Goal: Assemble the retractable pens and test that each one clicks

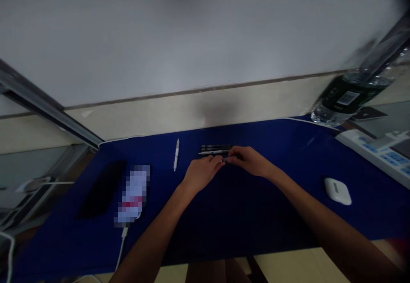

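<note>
My left hand (202,173) and my right hand (248,160) meet over the middle of the blue desk mat. Between their fingertips is a pen (225,159), mostly covered by the fingers, with a small pale part showing. Both hands are closed on it, one at each end. Just beyond them, several pens (209,152) lie side by side, roughly parallel to the wall; my right hand hides their right ends. Left of this row, a lone white pen (176,155) lies pointing away from me.
On the left, a phone (133,193) with a white cable (121,249) lies beside a dark flat object (104,189). A white earbud case (338,191) sits at right. A power strip (378,153) and a large water bottle (347,95) stand at the far right, near the wall (205,39).
</note>
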The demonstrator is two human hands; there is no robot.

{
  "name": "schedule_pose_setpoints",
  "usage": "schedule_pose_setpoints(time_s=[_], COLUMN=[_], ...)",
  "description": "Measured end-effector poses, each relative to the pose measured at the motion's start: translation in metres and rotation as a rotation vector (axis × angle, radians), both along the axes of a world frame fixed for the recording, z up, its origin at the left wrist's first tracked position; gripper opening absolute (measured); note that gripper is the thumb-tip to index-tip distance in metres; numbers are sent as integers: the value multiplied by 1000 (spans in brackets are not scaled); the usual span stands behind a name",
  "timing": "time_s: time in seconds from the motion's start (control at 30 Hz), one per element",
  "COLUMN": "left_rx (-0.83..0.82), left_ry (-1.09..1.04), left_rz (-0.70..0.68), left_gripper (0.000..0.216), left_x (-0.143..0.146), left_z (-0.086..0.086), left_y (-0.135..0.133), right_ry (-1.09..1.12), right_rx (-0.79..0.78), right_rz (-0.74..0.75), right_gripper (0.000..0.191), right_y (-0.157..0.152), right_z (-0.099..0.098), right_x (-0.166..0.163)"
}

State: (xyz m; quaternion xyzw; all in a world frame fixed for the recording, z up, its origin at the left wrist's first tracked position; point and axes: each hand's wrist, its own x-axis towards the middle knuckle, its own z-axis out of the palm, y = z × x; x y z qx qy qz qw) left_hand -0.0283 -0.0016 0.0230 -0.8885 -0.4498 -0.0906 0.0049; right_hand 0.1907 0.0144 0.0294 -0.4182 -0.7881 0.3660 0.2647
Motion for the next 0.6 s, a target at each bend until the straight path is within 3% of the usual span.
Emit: schedule_pose_setpoints(time_s=[0.03,0.13,0.23,0.3,0.43,0.6], left_rx=[-6,-19,-24,-22,-33,-28], left_ry=[-9,-25,-22,-12,-6,-3], left_rz=[7,11,-8,-10,-14,-18], left_gripper=[37,35,37,40,39,35], left_x=[0,0,1,1,1,-1], left_z=[0,0,1,2,1,1], left_y=[0,0,-1,-2,-1,-1], right_ry=[23,32,-20,-26,44,42], right_rx=[3,-14,-31,-34,-14,-90], right_rz=[-3,-1,19,37,53,71], right_gripper=[17,32,25,35,16,26], right_y=[0,0,1,1,-1,-3], right_z=[-1,-5,-5,-4,-1,2], right_x=[0,-1,-2,-3,-3,-2])
